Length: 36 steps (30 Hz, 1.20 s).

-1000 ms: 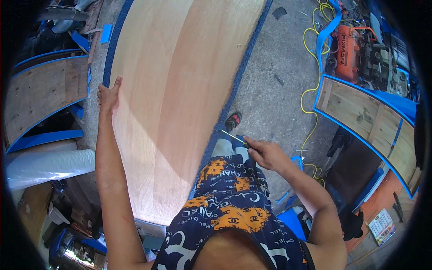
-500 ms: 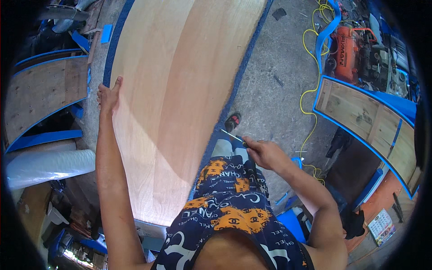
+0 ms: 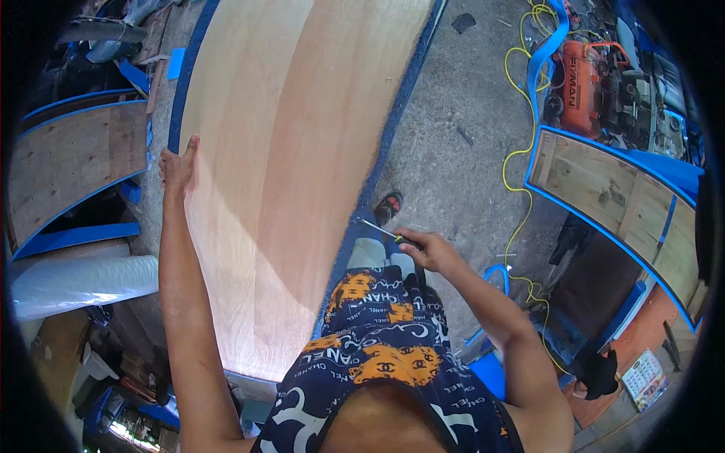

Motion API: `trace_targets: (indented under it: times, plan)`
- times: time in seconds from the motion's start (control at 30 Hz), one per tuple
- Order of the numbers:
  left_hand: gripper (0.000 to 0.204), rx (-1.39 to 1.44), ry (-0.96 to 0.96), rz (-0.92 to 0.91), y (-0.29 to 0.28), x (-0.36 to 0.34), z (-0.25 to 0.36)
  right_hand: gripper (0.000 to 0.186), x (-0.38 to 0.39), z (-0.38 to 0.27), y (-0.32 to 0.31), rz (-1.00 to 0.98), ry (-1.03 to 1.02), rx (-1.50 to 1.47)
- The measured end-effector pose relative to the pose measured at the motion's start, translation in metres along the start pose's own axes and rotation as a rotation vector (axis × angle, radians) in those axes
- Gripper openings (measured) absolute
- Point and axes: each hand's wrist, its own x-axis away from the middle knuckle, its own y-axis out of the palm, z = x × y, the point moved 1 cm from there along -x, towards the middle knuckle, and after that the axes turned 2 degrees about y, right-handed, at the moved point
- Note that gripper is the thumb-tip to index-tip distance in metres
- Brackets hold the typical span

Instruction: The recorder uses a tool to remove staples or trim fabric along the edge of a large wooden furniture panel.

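Note:
A long plywood panel [image 3: 279, 151] with dark blue fuzzy edging stretches away in front of me, leaning against my legs on its right side. My left hand [image 3: 179, 167] holds the panel's left edge, thumb on the wood face and fingers over the rim. In my right hand [image 3: 427, 249] is a screwdriver [image 3: 379, 229] with a thin metal shaft and a black and yellow handle. Its tip points left at the blue edging [image 3: 359, 208] on the near right side; whether it touches I cannot tell. My right fingers are wrapped round the handle.
To the right, a blue-rimmed wooden panel [image 3: 596, 181] lies near an orange air compressor [image 3: 580, 90]. A yellow hose [image 3: 507, 162] winds across the concrete floor [image 3: 453, 113]. At left are another wooden panel [image 3: 83, 162] and a plastic-wrapped roll [image 3: 91, 285]. My shoe [image 3: 389, 205] shows beside the edging.
My right hand and the screwdriver have moved left, bringing the tip to the edging. The panel has shifted slightly left in view, my left hand still on its edge.

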Motion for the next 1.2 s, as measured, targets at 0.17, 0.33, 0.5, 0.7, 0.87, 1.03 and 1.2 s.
trace_targets:
  times: [0.17,0.33,0.5,0.7,0.87,1.03,1.2]
  plan:
    - [0.126,0.011,0.065,0.014,0.002,-0.005,-0.008,0.038,-0.072,0.054,0.026,-0.050,-0.172,-0.005]
    - [0.124,0.037,0.075,0.024,0.002,-0.004,-0.011,0.037,-0.082,0.054,0.025,0.051,-0.360,0.225]
    - [0.121,0.116,0.156,0.100,0.002,0.007,-0.009,0.040,-0.011,0.002,0.003,0.182,-0.065,-0.030]
    - [0.123,-0.015,-0.177,0.166,0.001,0.059,-0.043,0.047,0.036,-0.040,0.000,0.001,-0.093,0.149]
    - [0.125,0.000,-0.153,0.091,-0.003,0.064,-0.062,0.047,0.043,-0.048,0.005,0.003,-0.002,0.149]
    - [0.125,0.006,-0.143,0.029,-0.004,0.056,-0.064,0.047,0.048,-0.056,0.008,0.043,0.001,0.163]
    - [0.125,0.006,-0.167,0.014,-0.004,0.060,-0.062,0.045,0.047,-0.061,0.007,0.019,0.014,0.168]
